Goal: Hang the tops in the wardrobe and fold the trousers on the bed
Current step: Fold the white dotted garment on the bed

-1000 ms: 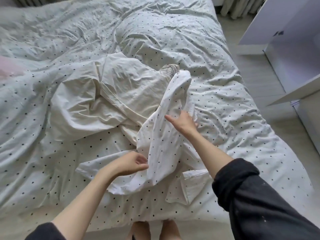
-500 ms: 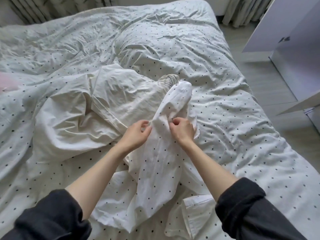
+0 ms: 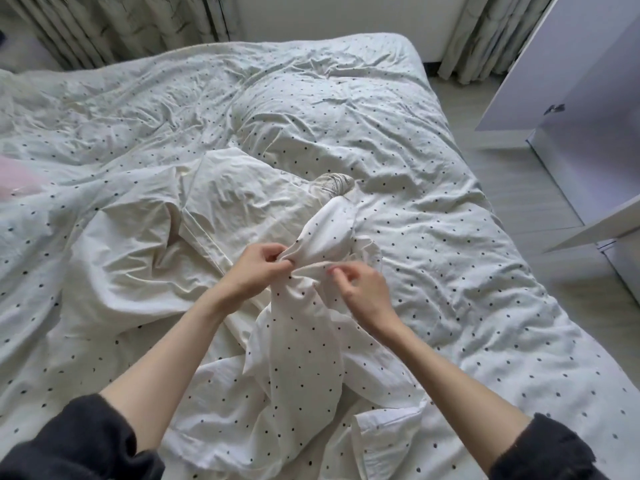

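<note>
Both hands (image 3: 304, 275) pinch the label-less dotted top (image 3: 298, 368).

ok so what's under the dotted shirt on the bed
The dotted shirt lies on the dotted duvet and overlaps the cream garment beside it. Both hands pinch its top. Whatever else lies beneath is covered.
</note>
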Available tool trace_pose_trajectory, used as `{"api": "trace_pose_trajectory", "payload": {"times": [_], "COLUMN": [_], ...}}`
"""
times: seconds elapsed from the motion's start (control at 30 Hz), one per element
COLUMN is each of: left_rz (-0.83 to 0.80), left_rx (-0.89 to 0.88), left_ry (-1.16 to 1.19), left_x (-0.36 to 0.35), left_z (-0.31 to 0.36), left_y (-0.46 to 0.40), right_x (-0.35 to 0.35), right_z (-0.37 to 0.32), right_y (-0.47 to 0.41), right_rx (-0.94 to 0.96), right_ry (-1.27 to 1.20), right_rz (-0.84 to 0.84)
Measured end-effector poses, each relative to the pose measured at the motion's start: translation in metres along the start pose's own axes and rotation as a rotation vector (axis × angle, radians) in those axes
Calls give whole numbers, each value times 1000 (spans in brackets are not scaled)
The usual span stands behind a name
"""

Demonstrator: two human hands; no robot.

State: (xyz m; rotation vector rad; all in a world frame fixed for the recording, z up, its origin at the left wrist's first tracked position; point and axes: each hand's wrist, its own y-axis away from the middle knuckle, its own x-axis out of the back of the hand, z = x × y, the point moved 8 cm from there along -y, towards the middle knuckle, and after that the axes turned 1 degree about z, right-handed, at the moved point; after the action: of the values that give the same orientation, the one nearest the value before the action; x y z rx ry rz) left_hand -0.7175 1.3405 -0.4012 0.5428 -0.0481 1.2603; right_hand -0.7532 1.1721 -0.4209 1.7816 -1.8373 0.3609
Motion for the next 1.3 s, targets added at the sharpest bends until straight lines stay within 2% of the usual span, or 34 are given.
{"api": "trace_pose_trajectory", "payload": {"times": [0.07,0.13,0.27,0.33,0.4,0.6,0.73,0.83,0.97,1.13,1.2,1.3], "left_rz": [-85,-160,-296,-276,-251,-196,-56,51,-16,-35,-38,8], "left_rx": [-5,-20,-45,-31,-7,52,-108,-235,-368,-446,-457,-359], "left_ry": [18,15,-28,-82,-134,-262,-477,-510,-423,-355,-362,-370], "left_x": [7,12,21,30,38,43,23,19,28,56,68,89], "left_z": [8,14,29,31,27,19,54,90,135,172,178,170], "left_y": [15,25,42,46,47,50,44,46,60,85,95,97], "right_x": [23,35,21,5,-5,12,33,56,81,88,89,95], "right_z": [-2,-9,-41,-48,-54,-79,-114,-126,-119,-116,-122,-133], "right_y": [-14,-30,-51,-50,-46,-26,-13,-12,-12,-15,-16,-16], "right_rx": [-24,7,210,264,296,321,432,402,299,199,159,148], "right_ry": [3,156,582,708,763,634,564,476,393,466,510,481], "right_rz": [134,128,-154,-291,-323,-123,1,72,12,-76,-107,-95]}}
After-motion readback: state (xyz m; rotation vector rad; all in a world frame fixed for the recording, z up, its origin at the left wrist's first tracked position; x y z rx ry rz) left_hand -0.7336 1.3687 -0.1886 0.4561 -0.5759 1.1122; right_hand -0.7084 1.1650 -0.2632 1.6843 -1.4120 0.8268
